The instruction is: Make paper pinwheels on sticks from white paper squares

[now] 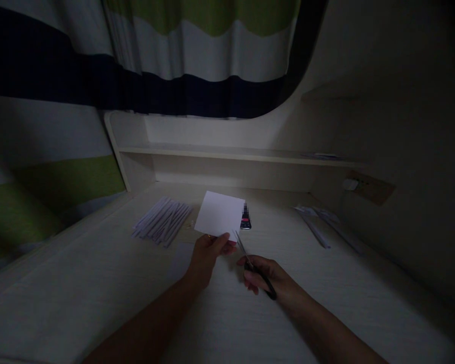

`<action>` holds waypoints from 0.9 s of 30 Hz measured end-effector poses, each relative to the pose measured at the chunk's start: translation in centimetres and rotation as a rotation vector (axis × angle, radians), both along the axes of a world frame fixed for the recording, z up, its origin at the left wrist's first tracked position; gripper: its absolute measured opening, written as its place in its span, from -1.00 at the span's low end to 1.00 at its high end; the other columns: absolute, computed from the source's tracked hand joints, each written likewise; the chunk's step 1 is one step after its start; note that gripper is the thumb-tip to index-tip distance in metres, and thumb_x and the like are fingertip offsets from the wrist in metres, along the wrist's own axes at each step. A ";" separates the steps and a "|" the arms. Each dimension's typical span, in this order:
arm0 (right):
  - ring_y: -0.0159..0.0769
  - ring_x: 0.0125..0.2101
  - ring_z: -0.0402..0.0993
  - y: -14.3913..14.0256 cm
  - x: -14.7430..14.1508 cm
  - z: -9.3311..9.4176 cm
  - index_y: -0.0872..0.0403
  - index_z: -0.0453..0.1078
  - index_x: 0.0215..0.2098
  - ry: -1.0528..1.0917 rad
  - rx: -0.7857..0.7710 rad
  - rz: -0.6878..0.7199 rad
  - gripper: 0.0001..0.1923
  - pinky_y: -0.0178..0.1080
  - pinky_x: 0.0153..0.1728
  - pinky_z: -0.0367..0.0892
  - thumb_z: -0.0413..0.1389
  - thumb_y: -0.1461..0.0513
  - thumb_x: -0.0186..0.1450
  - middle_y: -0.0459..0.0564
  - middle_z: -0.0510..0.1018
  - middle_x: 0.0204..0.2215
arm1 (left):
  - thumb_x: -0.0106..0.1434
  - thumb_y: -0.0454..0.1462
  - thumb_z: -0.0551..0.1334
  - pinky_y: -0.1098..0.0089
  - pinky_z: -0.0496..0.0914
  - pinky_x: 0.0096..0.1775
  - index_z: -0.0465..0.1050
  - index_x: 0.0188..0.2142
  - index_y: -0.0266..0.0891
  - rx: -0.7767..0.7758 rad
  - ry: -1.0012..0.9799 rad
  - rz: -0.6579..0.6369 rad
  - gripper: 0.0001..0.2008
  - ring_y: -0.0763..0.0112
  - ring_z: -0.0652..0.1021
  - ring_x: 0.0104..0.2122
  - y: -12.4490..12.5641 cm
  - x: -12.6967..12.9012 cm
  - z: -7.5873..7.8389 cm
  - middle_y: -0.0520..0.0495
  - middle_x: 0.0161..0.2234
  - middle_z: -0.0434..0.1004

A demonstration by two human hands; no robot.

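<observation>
One head-worn camera looks forward and down from above a pale desk, close over both forearms, facing a low shelf and a striped curtain at the back; the scene is dim

The paper sheet was plain white. The scissors had black handles and shiny grey blades. The paper strips looked pale white with a bit of purple. The desk was cream. The curtain had wide stripes of green, white and dark blue.
</observation>
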State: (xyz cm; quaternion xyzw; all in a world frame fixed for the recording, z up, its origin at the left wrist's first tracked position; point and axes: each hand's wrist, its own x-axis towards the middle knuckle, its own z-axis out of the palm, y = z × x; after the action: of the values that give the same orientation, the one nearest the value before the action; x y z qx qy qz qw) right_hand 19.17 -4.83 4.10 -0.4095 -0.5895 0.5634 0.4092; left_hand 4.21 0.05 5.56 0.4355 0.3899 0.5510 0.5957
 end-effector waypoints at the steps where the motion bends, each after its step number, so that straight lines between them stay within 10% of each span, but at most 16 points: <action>1: -0.47 -0.65 0.23 0.0 0.0 0.0 0.14 0.30 -0.29 -0.001 -0.004 -0.001 -0.60 -0.36 -0.61 0.16 0.15 0.04 0.01 -0.17 0.34 -0.65 | -0.07 -0.22 0.28 0.43 0.38 -0.44 0.44 -0.58 -0.35 0.004 0.011 -0.010 -0.82 0.45 0.48 -0.61 0.0 0.0 0.0 -0.06 -0.60 0.52; 27: -0.50 -0.70 0.14 -0.2 -0.2 0.2 0.11 0.34 -0.30 -0.026 -0.029 -0.069 -0.58 -0.37 -0.64 0.07 0.17 0.02 -0.04 -0.21 0.29 -0.70 | -0.03 -0.20 0.24 0.42 0.39 -0.41 0.48 -0.58 -0.32 0.035 0.117 -0.028 -0.81 0.38 0.51 -0.56 -0.4 0.1 -0.1 -0.08 -0.58 0.54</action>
State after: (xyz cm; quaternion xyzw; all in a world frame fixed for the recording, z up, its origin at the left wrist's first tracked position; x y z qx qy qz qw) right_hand 18.95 -5.00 4.33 -0.4430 -0.5719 0.5519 0.4148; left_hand 4.32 -0.34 5.51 0.4827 0.4085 0.5227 0.5718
